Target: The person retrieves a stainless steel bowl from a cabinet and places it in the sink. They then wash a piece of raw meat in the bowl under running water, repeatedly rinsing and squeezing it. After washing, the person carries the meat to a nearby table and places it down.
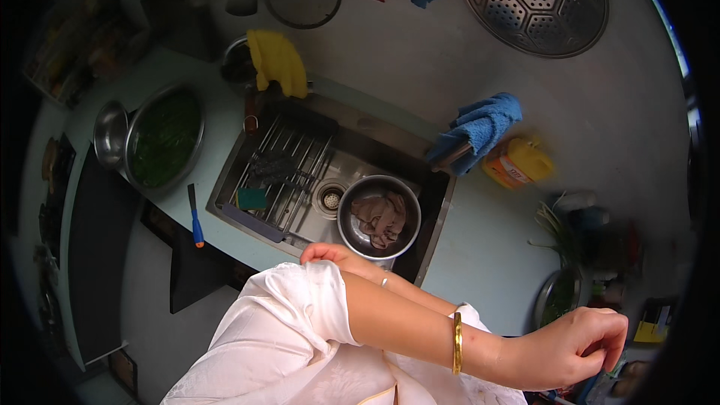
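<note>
My left arm, with a gold bangle on the wrist, reaches across my body to the right. At its end my left hand [588, 346] is loosely curled, with nothing visible in it. My right hand [340, 259] crosses behind that forearm and grips the bunched cuff of my white left sleeve [326, 298]; part of its fingers is hidden by the cloth. Just beyond, a metal bowl [413, 230] with brownish-grey, meat-like pieces [382, 218] stands in the stainless steel sink [304, 233], beside the drain [331, 198].
A roll-up rack [275, 146] and a green-yellow sponge [251, 199] lie over the sink's left side. Left on the counter are a blue-handled tool [196, 228] and a basin [198, 149] of greens. Blue cloths [489, 124] and a yellow jug [520, 163] stand behind right.
</note>
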A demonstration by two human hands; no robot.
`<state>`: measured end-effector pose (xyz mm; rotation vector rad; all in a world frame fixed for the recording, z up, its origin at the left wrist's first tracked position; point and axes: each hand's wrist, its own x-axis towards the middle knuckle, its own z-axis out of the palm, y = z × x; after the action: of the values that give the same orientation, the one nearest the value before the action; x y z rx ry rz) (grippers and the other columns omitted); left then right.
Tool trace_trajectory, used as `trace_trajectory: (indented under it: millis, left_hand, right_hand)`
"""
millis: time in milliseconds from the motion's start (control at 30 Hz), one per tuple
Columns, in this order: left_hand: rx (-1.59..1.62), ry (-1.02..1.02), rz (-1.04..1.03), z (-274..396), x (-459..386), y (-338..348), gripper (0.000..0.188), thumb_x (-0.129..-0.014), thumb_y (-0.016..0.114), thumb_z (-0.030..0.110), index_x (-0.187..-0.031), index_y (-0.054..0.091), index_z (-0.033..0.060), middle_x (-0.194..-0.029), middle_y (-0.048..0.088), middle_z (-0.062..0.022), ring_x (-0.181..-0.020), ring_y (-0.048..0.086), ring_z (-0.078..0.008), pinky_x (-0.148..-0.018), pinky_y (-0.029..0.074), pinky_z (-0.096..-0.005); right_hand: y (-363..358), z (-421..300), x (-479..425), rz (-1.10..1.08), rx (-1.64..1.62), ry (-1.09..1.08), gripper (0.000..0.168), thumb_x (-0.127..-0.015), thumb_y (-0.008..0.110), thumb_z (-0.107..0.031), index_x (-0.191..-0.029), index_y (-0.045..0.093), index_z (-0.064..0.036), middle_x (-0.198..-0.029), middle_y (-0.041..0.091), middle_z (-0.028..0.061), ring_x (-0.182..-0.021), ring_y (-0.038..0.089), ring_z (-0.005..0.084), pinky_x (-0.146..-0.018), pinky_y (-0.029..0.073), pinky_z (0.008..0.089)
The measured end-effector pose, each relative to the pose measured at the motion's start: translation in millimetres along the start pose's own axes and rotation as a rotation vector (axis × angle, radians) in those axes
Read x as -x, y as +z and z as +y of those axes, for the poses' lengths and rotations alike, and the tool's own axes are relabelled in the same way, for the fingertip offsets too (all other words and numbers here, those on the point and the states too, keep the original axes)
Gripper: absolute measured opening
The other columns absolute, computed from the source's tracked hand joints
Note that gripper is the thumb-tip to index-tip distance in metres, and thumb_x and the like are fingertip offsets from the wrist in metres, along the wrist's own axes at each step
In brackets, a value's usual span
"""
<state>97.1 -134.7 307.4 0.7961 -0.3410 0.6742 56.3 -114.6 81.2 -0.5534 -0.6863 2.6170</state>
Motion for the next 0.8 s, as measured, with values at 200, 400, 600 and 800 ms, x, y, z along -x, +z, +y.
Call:
trace_trajectory:
  millis: [200,400,600,800]
  left_hand:
    - [-0.308,0.31,-0.037,28,-2,-61,0.012,-0.068,0.044,-0.006,-0.074,0.053,0.0001,-0.073,0.051,-0.0062,-0.067,0.046,-0.0154,-0.055,0.037,-0.0261]
    - [-0.524,0.185,0.88,57,88,-195,0.012,-0.079,0.04,-0.001,-0.083,0.05,0.0028,-0.082,0.051,-0.0049,-0.07,0.049,-0.0093,-0.065,0.041,-0.0215]
    - [-0.648,-0.24,1.237,-26,171,-323,0.013,-0.082,0.043,0.003,-0.091,0.052,0.0052,-0.083,0.054,-0.0009,-0.077,0.051,-0.0083,-0.068,0.04,-0.0207]
    - [-0.413,-0.61,1.306,-105,225,-362,0.021,-0.082,0.046,0.011,-0.102,0.054,0.0109,-0.101,0.054,-0.001,-0.094,0.048,-0.0115,-0.078,0.038,-0.0284]
  right_hand:
    - [-43,5,18,0.086,0.404,-0.01,0.008,-0.083,0.053,-0.009,-0.089,0.054,-0.004,-0.081,0.055,0.0001,-0.075,0.052,0.0063,-0.067,0.042,0.0205]
    - [-165,-73,100,1.72,1.521,-0.603,0.027,-0.076,0.054,-0.005,-0.103,0.052,-0.004,-0.091,0.055,0.0177,-0.088,0.053,0.0328,-0.077,0.042,0.0367]
    - [-249,-126,136,1.548,1.645,-0.323,0.027,-0.078,0.048,-0.004,-0.104,0.051,-0.001,-0.11,0.051,0.0166,-0.093,0.051,0.0356,-0.082,0.04,0.0386]
    - [-259,-118,140,1.632,1.787,-0.67,0.022,-0.074,0.049,-0.003,-0.095,0.054,0.0,-0.104,0.052,0.0185,-0.09,0.049,0.0393,-0.075,0.039,0.0437]
